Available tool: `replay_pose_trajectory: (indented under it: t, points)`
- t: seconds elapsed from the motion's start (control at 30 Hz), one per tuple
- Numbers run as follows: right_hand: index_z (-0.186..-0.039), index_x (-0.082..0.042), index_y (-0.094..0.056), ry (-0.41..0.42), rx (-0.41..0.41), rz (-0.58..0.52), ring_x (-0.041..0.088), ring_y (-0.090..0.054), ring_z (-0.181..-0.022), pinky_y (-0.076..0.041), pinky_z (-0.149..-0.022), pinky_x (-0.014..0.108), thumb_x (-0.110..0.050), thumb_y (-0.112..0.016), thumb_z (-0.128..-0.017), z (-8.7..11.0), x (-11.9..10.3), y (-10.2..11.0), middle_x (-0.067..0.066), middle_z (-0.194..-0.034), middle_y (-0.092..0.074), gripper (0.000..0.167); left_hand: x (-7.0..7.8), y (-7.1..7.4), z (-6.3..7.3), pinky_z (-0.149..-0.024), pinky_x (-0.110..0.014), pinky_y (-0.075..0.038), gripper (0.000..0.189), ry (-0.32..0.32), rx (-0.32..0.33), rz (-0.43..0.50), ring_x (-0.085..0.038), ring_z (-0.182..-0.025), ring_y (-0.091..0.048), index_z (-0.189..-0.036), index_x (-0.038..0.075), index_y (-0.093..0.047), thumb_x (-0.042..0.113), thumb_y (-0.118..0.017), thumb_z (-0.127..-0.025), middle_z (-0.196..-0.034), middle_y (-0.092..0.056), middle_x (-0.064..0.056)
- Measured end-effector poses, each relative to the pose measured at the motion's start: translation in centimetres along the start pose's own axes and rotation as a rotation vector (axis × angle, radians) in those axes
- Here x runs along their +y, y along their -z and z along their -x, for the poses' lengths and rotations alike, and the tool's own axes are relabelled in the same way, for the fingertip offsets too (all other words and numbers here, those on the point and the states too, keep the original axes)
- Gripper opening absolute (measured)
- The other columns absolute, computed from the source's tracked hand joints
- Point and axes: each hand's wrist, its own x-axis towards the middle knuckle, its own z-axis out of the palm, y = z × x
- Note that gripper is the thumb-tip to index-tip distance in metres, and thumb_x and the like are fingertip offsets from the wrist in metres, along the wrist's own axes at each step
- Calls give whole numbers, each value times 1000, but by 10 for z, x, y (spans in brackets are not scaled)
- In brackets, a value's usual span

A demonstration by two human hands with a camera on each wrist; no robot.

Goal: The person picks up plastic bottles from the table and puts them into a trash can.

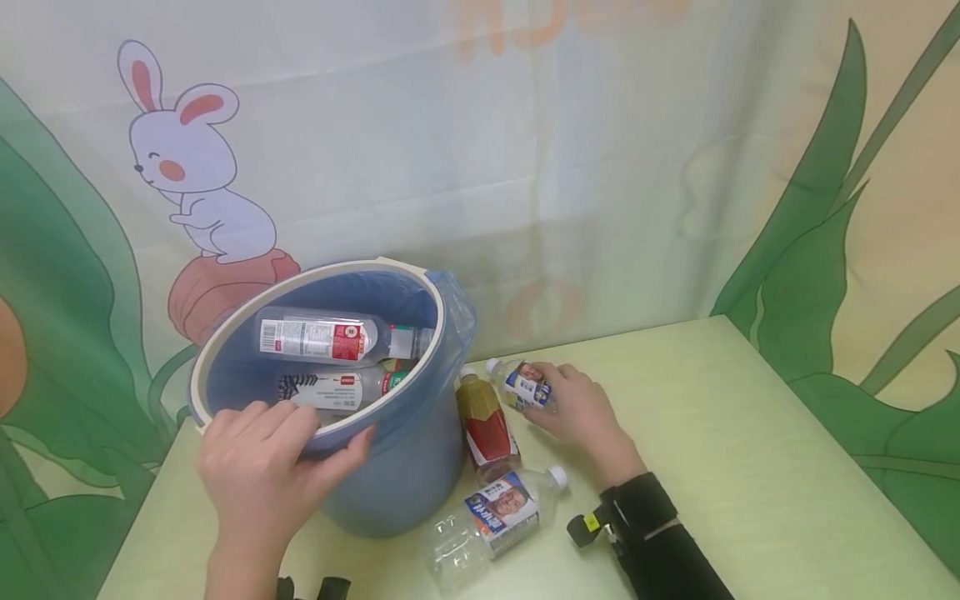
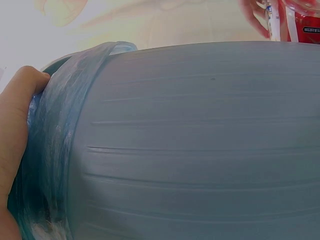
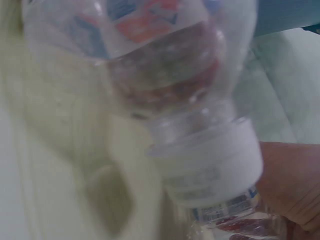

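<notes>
My left hand (image 1: 258, 467) grips the near rim of a blue-grey bin (image 1: 397, 492), thumb on the outside over a blue plastic liner (image 2: 65, 115). Inside the bin lie several plastic bottles, one with a red and white label (image 1: 322, 337). To the right of the bin, my right hand (image 1: 585, 408) holds a small clear bottle (image 1: 525, 383) with a blue and white label, its white cap toward the bin. In the right wrist view the white cap (image 3: 210, 165) of another bottle fills the foreground, partly covering the held one.
Against the bin's right side lies a bottle with a yellow and red label (image 1: 491, 429). In front of that, a larger clear bottle (image 1: 502, 512) lies on the light green table (image 1: 750, 467). A printed curtain (image 1: 600, 167) with a rabbit hangs behind.
</notes>
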Motion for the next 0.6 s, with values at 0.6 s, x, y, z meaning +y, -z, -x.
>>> replay_pose_trajectory:
  t: [0.6]
  points:
    - [-157, -15, -55, -105, -2, -39, 25, -65, -94, -56, -77, 43, -44, -85, -91, -1, 17, -3, 14, -118, -67, 78, 0, 0, 1, -54, -39, -16, 62, -4, 6, 0, -23, -46, -24, -62, 14, -31, 55, -65, -93, -55, -26, 4]
